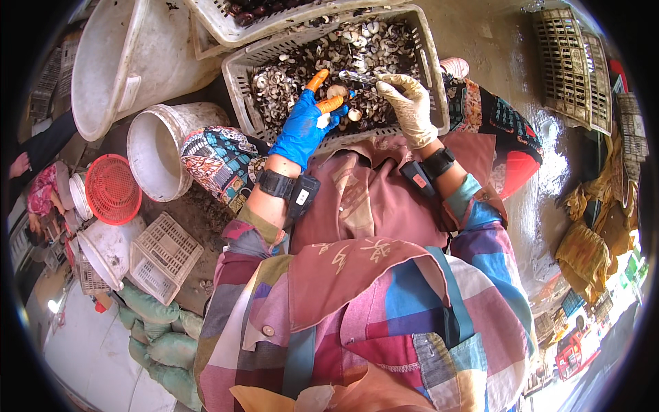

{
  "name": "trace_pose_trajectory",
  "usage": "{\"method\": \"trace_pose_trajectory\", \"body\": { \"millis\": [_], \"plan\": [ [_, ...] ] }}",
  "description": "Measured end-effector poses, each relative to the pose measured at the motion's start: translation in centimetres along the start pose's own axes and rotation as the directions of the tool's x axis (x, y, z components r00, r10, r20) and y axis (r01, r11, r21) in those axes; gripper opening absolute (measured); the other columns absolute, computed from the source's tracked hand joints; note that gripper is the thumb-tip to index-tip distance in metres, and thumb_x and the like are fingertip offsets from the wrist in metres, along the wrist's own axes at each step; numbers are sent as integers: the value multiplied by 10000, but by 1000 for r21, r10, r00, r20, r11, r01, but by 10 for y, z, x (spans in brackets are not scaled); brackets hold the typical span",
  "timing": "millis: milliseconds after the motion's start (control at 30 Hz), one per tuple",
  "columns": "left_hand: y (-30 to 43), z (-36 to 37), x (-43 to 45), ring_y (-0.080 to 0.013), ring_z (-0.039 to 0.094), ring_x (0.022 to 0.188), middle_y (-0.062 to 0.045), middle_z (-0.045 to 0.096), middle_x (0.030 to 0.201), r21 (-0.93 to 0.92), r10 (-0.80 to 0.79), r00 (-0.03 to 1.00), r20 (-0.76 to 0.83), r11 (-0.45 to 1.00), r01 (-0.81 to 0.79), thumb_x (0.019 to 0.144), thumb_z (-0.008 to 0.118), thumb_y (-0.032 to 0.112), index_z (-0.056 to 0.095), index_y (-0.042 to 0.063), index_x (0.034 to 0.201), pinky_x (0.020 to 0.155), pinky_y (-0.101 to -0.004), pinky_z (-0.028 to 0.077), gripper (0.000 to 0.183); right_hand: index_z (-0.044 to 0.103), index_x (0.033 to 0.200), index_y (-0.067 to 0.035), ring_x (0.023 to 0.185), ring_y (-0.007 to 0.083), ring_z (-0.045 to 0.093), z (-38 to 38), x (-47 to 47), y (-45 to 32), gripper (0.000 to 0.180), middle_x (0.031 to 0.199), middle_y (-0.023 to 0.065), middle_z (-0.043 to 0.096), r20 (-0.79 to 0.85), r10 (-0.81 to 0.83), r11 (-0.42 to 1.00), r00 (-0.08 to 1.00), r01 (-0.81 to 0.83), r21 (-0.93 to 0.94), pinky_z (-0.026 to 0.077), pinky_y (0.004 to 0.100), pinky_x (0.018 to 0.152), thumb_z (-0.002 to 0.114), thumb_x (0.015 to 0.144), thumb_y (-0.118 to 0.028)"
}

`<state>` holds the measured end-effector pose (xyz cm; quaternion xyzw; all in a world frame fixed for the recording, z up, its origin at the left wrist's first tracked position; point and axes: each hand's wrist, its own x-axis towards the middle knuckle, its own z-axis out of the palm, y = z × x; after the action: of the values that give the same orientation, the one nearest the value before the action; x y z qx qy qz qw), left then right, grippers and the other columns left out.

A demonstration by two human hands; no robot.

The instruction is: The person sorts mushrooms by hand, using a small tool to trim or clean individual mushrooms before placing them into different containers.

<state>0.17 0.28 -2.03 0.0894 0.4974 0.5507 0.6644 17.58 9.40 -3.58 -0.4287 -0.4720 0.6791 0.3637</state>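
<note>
My left hand (305,121), in a blue glove with orange finger covers, holds a round, pale brown piece (337,92), perhaps a water chestnut. A white piece (323,121) shows against its curled fingers. My right hand (409,105), in a cream glove, grips a slim metal hand tool (358,78), possibly a peeler. Its tip points left, just above the round piece. Both hands are over a pale plastic crate (437,98) in front of my lap. Dark and white peelings (360,38) fill it. Another round pale piece (354,114) lies right of my left fingers.
A second crate (288,26) with dark reddish-brown pieces adjoins the far side. Left are a large white tub (103,67), a white bucket (154,154), a red plastic basket (113,188) and green sacks (170,350). Stacked crates (571,67) stand right. Another person (44,193) is far left.
</note>
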Motion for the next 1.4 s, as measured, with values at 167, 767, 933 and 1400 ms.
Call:
{"method": "trace_pose_trajectory", "body": {
  "millis": [167, 767, 933, 1400],
  "plan": [
    [2, 12, 2, -193, 598, 841, -83, 598, 945, -300, -44, 999, -22, 953, 35, 830, 547, -5, 488, 52, 1150, 756, -315, 520, 330, 628, 932, -11, 739, 52, 547, 6, -6, 0, 182, 854, 5, 621, 59, 34, 999, 998, -36, 30, 457, 184, 649, 682, 765, -59],
    [1, 19, -6, -162, 580, 922, -61, 601, 1001, -211, -46, 999, 11, 976, 47, 832, 576, 65, 538, 38, 1118, 772, -257, 482, 290, 645, 904, -11, 780, 68, 559, -30, 11, 18, 141, 842, 18, 639, -81, 118, 964, 990, -134, -232, 460, 210, 738, 669, 775, -62],
    [-8, 4, -8, -216, 590, 928, -103, 599, 1029, -346, -94, 987, 129, 929, 133, 828, 557, 32, 553, 22, 1076, 781, -297, 504, 248, 636, 947, -5, 782, 71, 559, 3, -13, 4, 186, 877, 27, 638, 143, 67, 997, 987, -63, -34, 465, 213, 722, 673, 773, -61],
    [-1, 3, -9, -190, 601, 855, -89, 617, 934, -326, -139, 988, 67, 933, 154, 812, 569, 13, 570, 26, 1046, 776, -292, 505, 235, 638, 926, -12, 767, 67, 564, -12, 2, -1, 159, 852, 20, 640, 117, 104, 987, 988, -88, -133, 473, 208, 723, 663, 787, -84]
  ]
}}
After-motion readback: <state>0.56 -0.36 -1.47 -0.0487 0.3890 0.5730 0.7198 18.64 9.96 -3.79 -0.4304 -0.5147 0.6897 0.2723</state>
